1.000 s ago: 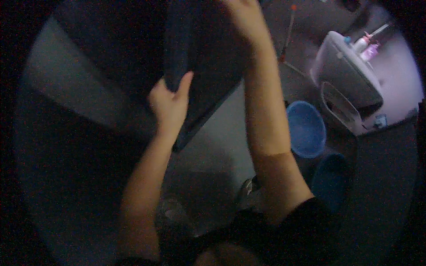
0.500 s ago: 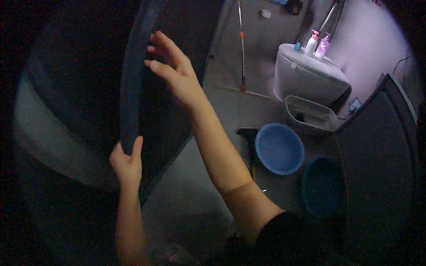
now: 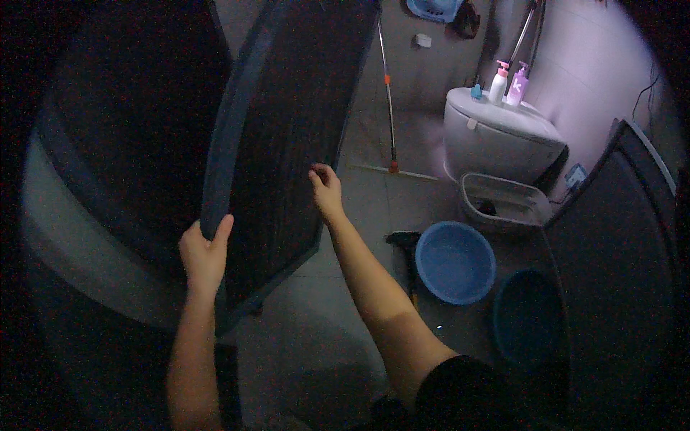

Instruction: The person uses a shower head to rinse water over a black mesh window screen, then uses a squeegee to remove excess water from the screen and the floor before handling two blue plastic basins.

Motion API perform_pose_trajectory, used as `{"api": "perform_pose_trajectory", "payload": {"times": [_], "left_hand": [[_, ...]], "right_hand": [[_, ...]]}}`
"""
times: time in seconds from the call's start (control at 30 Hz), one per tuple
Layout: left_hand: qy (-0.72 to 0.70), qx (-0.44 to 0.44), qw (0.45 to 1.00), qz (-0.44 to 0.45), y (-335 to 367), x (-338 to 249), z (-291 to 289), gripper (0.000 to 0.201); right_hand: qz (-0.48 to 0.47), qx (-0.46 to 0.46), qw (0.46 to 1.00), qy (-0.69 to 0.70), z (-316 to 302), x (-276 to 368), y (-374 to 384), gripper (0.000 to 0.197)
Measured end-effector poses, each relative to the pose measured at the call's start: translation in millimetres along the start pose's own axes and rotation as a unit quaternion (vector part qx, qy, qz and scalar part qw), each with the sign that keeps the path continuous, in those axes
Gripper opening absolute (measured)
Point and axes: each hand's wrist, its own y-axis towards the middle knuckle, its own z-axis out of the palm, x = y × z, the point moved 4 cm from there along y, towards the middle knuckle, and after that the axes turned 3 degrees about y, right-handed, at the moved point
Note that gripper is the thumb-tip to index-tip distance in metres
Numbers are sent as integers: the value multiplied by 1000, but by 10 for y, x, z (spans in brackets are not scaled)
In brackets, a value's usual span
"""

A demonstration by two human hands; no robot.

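My left hand point(image 3: 204, 260) is wrapped round the blue-grey edge of a tall dark panel point(image 3: 280, 136), which looks like a door. The thumb lies on the side facing right, and the panel leans across the left half of the view. Farther right, my right hand point(image 3: 327, 190) is in front of the panel's dark face, near its far edge. Its fingers are curled together; whatever they hold, if anything, is too small and dim to make out. Whether they touch the panel I cannot tell.
Beyond stand a floor squeegee point(image 3: 390, 108) and a white toilet tank point(image 3: 503, 129) with a white pump bottle point(image 3: 499, 85) and a purple one point(image 3: 517, 86). Below are a waste bin point(image 3: 471, 205), a blue basin point(image 3: 455, 262) and a dark teal basin point(image 3: 528, 316). Another dark panel point(image 3: 618, 266) rises at right.
My right hand has moved down and right from beside the panel's edge, and its fingers have curled in. My left hand keeps its grip. More of the panel's right face and lower edge shows.
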Motion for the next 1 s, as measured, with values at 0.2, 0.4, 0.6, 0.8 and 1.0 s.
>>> {"api": "perform_pose_trajectory", "payload": {"times": [0.2, 0.4, 0.6, 0.8, 1.0], "left_hand": [[23, -17, 999, 30, 226, 5, -171, 34], [60, 66, 996, -22, 545, -259, -102, 41], [31, 70, 995, -58, 750, -433, -73, 44], [67, 61, 995, -48, 836, -541, -61, 45], [25, 118, 991, -54, 921, -424, 90, 52]], "right_hand": [[151, -35, 967, -202, -279, -1038, -528, 26], [315, 64, 921, -219, -696, -1698, -1008, 20], [555, -68, 829, -1, -925, -1752, -1399, 20], [567, -143, 806, 91, -928, -1582, -1409, 20], [576, -166, 797, 79, -909, -1793, -1397, 21]]}}
